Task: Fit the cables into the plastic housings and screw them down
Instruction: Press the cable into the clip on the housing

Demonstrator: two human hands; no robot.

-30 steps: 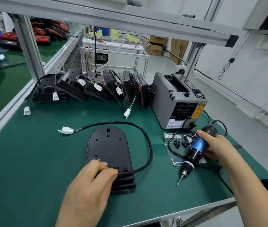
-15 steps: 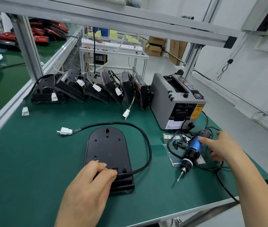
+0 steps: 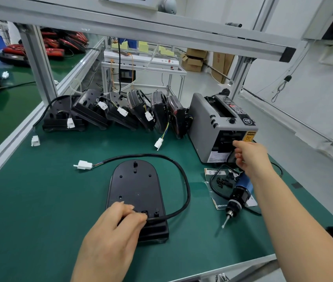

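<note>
A flat black plastic housing (image 3: 135, 186) lies face down on the green mat. Its black cable (image 3: 184, 180) loops round the right side and ends in a white connector (image 3: 84, 165). My left hand (image 3: 118, 224) rests on the housing's near end, and its fingertips pinch the cable where it enters the housing. A blue electric screwdriver (image 3: 241, 192) lies on the mat to the right, bit pointing toward me. My right hand (image 3: 251, 157) hovers above it at the front of the grey tape dispenser (image 3: 220, 127), fingers loosely curled, with nothing seen in them.
Several small black screws (image 3: 222, 181) lie on a paper slip beside the screwdriver. A row of black housings with white connectors (image 3: 120, 112) leans along the back of the mat. An aluminium frame post (image 3: 39, 64) stands at the back left. The table edge is close on the right.
My right hand has let go of the screwdriver, which now lies on the mat, and has moved up to the tape dispenser's front. My left hand has stayed on the housing.
</note>
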